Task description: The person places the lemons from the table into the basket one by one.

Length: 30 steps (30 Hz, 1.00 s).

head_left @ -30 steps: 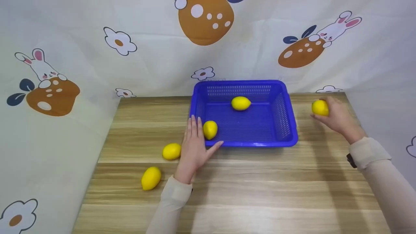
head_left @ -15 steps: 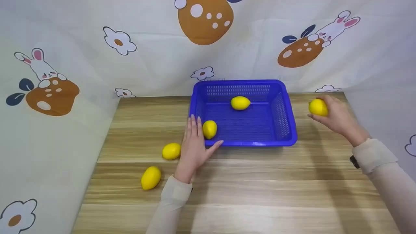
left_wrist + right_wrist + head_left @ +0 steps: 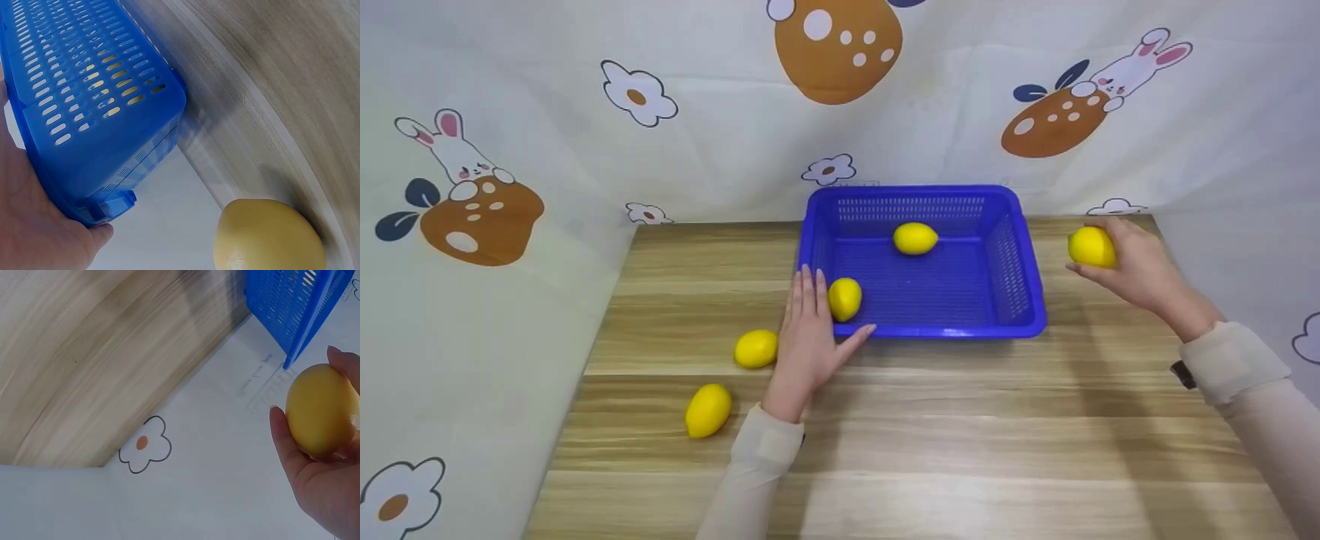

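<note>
Two yellow lemons lie in the blue plastic basket (image 3: 945, 331): one lemon (image 3: 916, 238) towards its far wall, another lemon (image 3: 845, 299) in the near left corner. My left hand (image 3: 808, 337) rests on the basket's left rim with straight fingers, its thumb out over the front rim. In the right wrist view, my right hand (image 3: 332, 489) grips a lemon (image 3: 320, 410) between thumb and fingers. The head view has this held lemon (image 3: 1091, 247) to the right of the basket, raised over the table's far right part.
Two more lemons lie on the wooden table (image 3: 960, 435) left of the basket: one lemon (image 3: 756, 349) beside my left hand, the other lemon (image 3: 709, 411) nearer the front. A patterned cloth (image 3: 712, 135) hangs behind the table and along both sides.
My right hand has moved slightly left towards the basket with the lemon in its grip. The left hand, the basket and the other lemons stay where they were.
</note>
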{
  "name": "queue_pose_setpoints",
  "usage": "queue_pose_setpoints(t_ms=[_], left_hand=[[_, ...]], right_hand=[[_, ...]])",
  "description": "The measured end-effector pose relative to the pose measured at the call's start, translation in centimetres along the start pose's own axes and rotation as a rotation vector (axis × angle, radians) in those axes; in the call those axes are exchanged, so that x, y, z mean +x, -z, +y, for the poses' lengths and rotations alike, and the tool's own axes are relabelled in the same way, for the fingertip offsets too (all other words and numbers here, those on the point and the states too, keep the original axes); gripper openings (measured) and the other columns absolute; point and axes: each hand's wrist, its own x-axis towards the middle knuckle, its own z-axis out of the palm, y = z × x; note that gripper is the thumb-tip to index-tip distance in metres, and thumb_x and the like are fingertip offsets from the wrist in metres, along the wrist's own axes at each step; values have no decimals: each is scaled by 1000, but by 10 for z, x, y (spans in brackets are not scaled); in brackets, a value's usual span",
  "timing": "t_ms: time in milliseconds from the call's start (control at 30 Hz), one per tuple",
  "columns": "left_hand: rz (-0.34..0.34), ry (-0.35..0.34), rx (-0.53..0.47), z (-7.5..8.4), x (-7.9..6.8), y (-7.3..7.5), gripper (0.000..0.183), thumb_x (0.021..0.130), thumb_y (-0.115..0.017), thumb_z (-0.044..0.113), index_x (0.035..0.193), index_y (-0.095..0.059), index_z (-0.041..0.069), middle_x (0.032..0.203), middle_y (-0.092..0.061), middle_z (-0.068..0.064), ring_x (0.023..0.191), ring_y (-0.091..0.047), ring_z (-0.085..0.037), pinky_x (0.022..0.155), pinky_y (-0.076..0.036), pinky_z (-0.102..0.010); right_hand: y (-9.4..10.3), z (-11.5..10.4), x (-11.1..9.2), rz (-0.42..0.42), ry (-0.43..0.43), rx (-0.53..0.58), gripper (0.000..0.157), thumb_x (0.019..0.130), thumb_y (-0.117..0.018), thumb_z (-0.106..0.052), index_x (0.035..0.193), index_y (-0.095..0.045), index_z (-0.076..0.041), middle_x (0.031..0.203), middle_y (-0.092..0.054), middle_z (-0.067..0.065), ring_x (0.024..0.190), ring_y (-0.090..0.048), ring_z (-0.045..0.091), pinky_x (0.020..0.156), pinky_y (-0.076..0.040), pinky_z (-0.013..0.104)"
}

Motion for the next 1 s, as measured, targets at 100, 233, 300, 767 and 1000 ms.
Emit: queue_pose_setpoints(t_ms=[100,233,300,767,1000], left_hand=[[-8,2,7,1,0,1,115,96,-55,75,166,-14,-7,174,-4,-29,163,-7,-41,133,-11,-50],[-20,5,12,1,1,1,115,96,-55,75,166,-13,-7,174,-3,-29,163,-6,-41,133,-11,-50],[-20,5,8,1,1,1,115,96,-55,75,166,-13,-7,174,-2,-29,163,-6,-41,133,-11,-50],[12,-15,-5,0,0,-1,115,96,-56,74,165,-15,-8,174,-4,-30,163,-7,-41,133,-13,-52],[-2,-4,-8,-1,-1,0,115,96,-54,75,166,-13,-7,174,-2,-29,163,-5,-41,133,-12,-51]], right_hand=[[3,-4,-1,-1,4,10,64,90,-85,-17,137,-52,10,123,-62,35,97,-59,48,77,-50,55],[6,-9,-1,-6,11,21,64,90,-85,-16,138,-53,10,124,-62,35,99,-59,47,78,-50,56],[7,-11,-1,-6,21,19,63,89,-85,-16,138,-53,10,123,-63,34,98,-59,47,77,-50,55],[12,-28,2,-37,32,-22,61,91,-84,-21,137,-57,8,124,-65,30,99,-62,45,79,-52,58],[14,-41,6,-61,-15,-16,61,92,-83,-25,138,-55,5,121,-65,29,97,-61,44,79,-53,57]])
